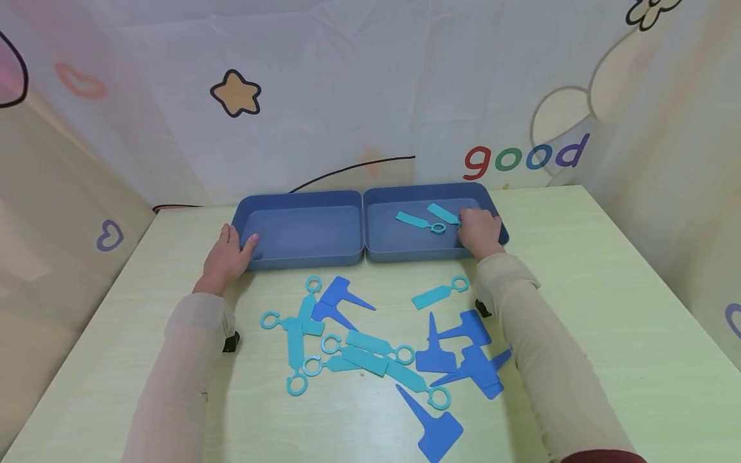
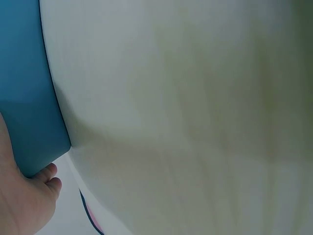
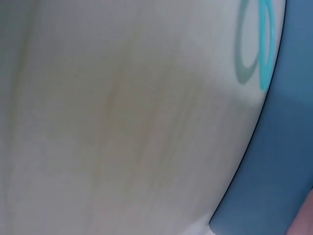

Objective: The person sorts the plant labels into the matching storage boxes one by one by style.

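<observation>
My left hand (image 1: 227, 258) grips the left end of a shallow blue tray (image 1: 298, 262), its thumb over the rim and its fingers along the outer side. In the left wrist view, two fingertips (image 2: 53, 177) show by the tray's corner. Over the right-hand tray (image 1: 405, 254), my right hand (image 1: 479, 233) has its fingers curled at the ring end of a teal plant tag (image 1: 442, 213); the fingertips are hidden. Beside it in that tray lies another teal ring tag (image 1: 412, 220). A loose teal ring tag (image 1: 433, 296) lies on the table just in front.
Several teal ring tags (image 1: 365, 359) lie overlapping on the table at centre left. Blue T-shaped plant tags (image 1: 435, 361) are spread at centre right, near my right sleeve, with one (image 1: 440, 437) at the front. A printed curtain (image 1: 347, 96) hangs behind the trays.
</observation>
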Demonstrator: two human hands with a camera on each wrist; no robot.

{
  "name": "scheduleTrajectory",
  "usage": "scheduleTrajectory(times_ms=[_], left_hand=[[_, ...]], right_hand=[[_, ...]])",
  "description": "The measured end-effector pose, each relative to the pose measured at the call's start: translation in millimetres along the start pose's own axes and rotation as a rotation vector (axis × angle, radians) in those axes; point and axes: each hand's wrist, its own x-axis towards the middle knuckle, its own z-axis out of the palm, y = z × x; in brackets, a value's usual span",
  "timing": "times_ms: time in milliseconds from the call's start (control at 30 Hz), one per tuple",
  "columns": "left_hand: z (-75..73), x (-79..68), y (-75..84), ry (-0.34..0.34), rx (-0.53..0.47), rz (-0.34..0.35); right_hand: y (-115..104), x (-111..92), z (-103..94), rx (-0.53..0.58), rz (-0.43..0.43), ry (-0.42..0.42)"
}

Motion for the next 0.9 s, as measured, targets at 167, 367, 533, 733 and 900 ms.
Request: scheduleTrajectory(times_ms=[167,367,533,733,900], left_hand=[[-1.3,-1.4,1.4,-0.006,0.002,-0.002],[-2.1,-2.6,1.5,-0.006,0.001,0.004],[-1.2,-2.4,0.9,-0.003,0.003,0.001],[-1.4,-3.4,1.4,-0.013,0.0,-0.005],[-2.9,-4.2,2.8,-0.022,-0.004,-0.004]], right_hand=[[1,0,-0.9,0.011,0.009,-0.048],[1,-2,-5.5,0.042,-0.033,-0.023],[0,-9,-13.7,0.038,-0.132,0.077],[-2,-28,-24.5,-0.015,-0.323,0.167],[-1,-48,-27.9,-0.028,-0.547,0.265]])
